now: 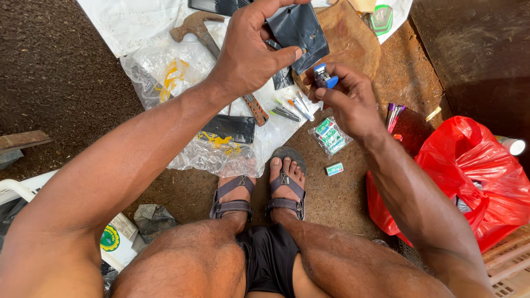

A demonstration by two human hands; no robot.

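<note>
A flat black rubber patch (298,30) is pinched between thumb and fingers of the left hand (248,49), raised above the ground. A small blue-capped tube (324,76) is gripped in the fingertips of the right hand (350,105), just beside the patch. Below, a clear packet of small green boxes (329,137) lies on the dirt (one green box (334,169) apart), near a red plastic bag (469,176).

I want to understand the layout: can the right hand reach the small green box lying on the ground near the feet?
Probably yes. The green box lies uncovered below the right hand, but that hand already holds a small blue-capped tube.
</note>
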